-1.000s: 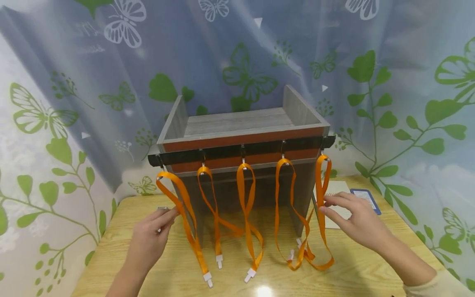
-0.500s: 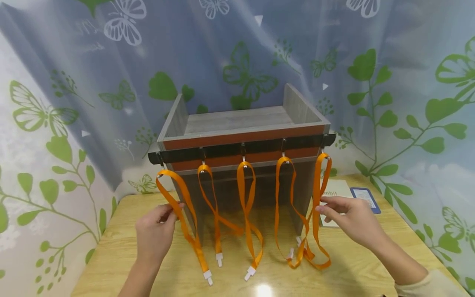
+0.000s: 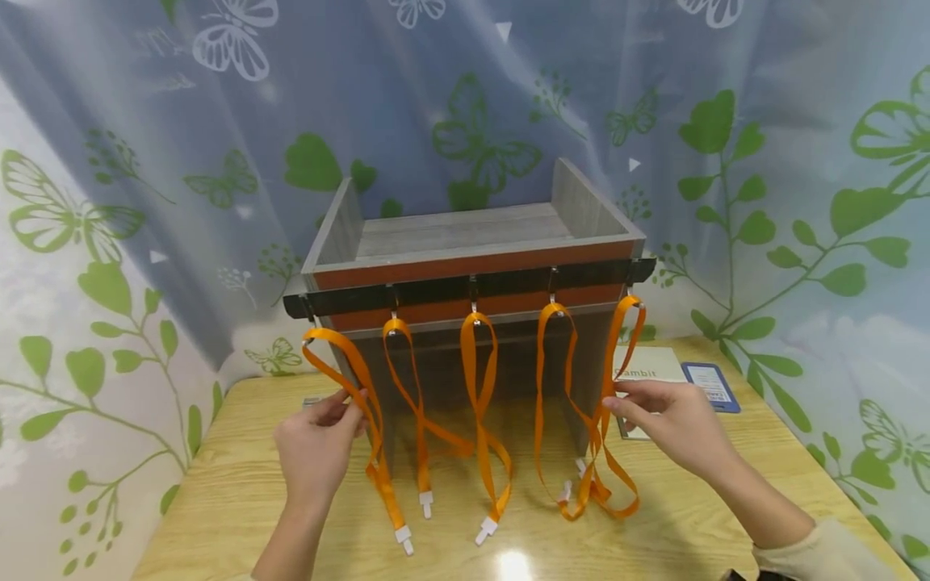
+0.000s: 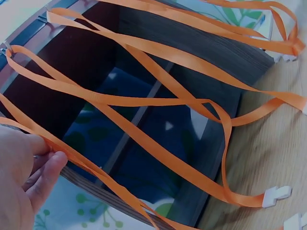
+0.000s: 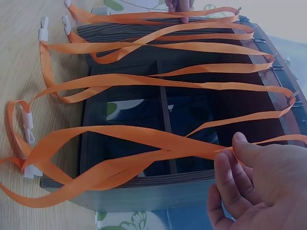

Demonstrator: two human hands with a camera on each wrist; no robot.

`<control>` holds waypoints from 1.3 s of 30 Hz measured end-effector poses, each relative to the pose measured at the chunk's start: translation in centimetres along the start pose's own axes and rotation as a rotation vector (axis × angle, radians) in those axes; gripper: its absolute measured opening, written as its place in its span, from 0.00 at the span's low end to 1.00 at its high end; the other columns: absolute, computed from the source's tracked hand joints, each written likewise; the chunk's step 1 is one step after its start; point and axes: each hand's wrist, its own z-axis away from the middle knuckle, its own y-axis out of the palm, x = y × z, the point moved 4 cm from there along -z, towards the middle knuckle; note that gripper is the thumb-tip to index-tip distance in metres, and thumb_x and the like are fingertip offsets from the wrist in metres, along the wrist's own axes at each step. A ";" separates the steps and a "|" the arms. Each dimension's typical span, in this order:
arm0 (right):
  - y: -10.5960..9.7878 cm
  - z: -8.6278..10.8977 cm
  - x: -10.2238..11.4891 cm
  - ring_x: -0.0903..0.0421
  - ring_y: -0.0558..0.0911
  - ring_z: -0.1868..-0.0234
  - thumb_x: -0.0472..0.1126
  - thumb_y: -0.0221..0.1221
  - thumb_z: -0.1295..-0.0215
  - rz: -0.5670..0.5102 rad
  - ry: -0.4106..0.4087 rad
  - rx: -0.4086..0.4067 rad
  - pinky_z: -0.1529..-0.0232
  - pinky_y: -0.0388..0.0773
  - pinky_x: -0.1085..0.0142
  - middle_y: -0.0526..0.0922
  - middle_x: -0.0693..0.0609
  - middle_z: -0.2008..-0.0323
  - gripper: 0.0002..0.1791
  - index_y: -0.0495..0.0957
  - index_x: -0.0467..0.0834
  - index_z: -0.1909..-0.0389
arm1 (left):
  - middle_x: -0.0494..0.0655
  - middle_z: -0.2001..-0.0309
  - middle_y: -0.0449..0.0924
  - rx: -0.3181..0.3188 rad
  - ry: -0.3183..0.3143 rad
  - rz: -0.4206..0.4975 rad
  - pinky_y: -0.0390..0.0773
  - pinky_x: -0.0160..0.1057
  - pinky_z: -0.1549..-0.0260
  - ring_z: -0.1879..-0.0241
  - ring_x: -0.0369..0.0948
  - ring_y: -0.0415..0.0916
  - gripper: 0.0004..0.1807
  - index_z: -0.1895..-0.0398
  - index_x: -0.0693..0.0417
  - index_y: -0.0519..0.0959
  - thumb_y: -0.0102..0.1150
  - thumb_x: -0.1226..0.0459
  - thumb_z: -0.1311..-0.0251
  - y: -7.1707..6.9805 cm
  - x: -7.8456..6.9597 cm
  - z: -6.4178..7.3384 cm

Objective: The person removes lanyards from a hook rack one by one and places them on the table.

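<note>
Several orange lanyards with white clips hang from hooks on a dark rail [image 3: 508,286] across the front of a grey wooden shelf unit [image 3: 465,234]. My left hand [image 3: 320,444] pinches the leftmost lanyard [image 3: 390,502] partway down its strap; thumb and fingers close on it in the left wrist view. At the other end, my right hand [image 3: 676,420] pinches the rightmost lanyard [image 5: 158,136] between thumb and forefinger, drawing its two straps together. A middle lanyard [image 3: 468,347] hangs untouched, its white clip [image 3: 486,530] over the tabletop.
On the wooden table [image 3: 240,492], a pale booklet [image 3: 654,361] and a blue-edged card [image 3: 714,386] lie behind my right hand. A patterned curtain [image 3: 407,105] rises behind the shelf unit. A small grey object [image 3: 310,401] shows behind my left hand.
My right hand has shifted left, bringing the rightmost lanyard's strap with it. My left hand has moved slightly right, its fingers now further across the leftmost lanyard.
</note>
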 end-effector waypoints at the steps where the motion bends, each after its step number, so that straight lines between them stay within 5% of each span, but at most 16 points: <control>1: 0.1 -0.1 0.0 0.63 0.86 0.74 0.51 0.66 0.36 0.001 0.005 0.001 0.71 0.80 0.70 0.90 0.52 0.70 0.22 0.85 0.38 0.49 | 0.57 0.74 0.88 -0.003 -0.013 -0.004 0.80 0.27 0.81 0.81 0.36 0.84 0.09 0.61 0.65 0.88 0.70 0.68 0.43 0.0 0.0 -0.1; 7: 0.4 -0.4 -0.5 0.64 0.84 0.74 0.53 0.65 0.35 0.009 0.032 0.026 0.66 0.79 0.70 0.87 0.59 0.77 0.23 0.85 0.39 0.50 | 0.59 0.72 0.88 -0.003 -0.041 -0.046 0.79 0.26 0.82 0.83 0.24 0.80 0.13 0.61 0.68 0.87 0.71 0.65 0.43 0.5 0.2 -0.2; 12: 0.7 -0.4 -0.8 0.64 0.84 0.74 0.50 0.65 0.34 -0.043 0.016 0.045 0.65 0.80 0.70 0.88 0.57 0.74 0.21 0.85 0.38 0.50 | 0.55 0.75 0.88 0.009 -0.071 -0.075 0.77 0.27 0.84 0.83 0.26 0.80 0.11 0.63 0.64 0.88 0.69 0.63 0.42 0.4 0.2 0.0; 24: 0.6 -1.6 -1.7 0.58 0.84 0.74 0.47 0.65 0.34 -0.158 0.035 0.025 0.80 0.74 0.64 0.89 0.47 0.65 0.12 0.89 0.44 0.59 | 0.58 0.73 0.88 0.099 -0.101 -0.048 0.81 0.27 0.79 0.82 0.26 0.80 0.09 0.65 0.69 0.87 0.65 0.69 0.43 0.0 0.0 -0.7; 32: -1.9 -1.7 -0.4 0.60 0.80 0.78 0.43 0.67 0.36 -0.151 -0.001 -0.048 0.87 0.59 0.63 0.86 0.61 0.74 0.09 0.88 0.42 0.61 | 0.55 0.75 0.88 0.088 -0.106 -0.073 0.80 0.27 0.79 0.82 0.28 0.81 0.09 0.66 0.67 0.88 0.67 0.67 0.43 0.2 0.2 -0.7; 39: -5.6 -1.8 1.6 0.64 0.81 0.76 0.38 0.68 0.38 -0.080 -0.118 -0.141 0.83 0.68 0.68 0.86 0.66 0.72 0.05 0.88 0.41 0.63 | 0.60 0.72 0.88 0.111 -0.121 -0.051 0.80 0.25 0.77 0.82 0.27 0.81 0.10 0.63 0.71 0.86 0.65 0.70 0.44 0.2 0.0 -0.7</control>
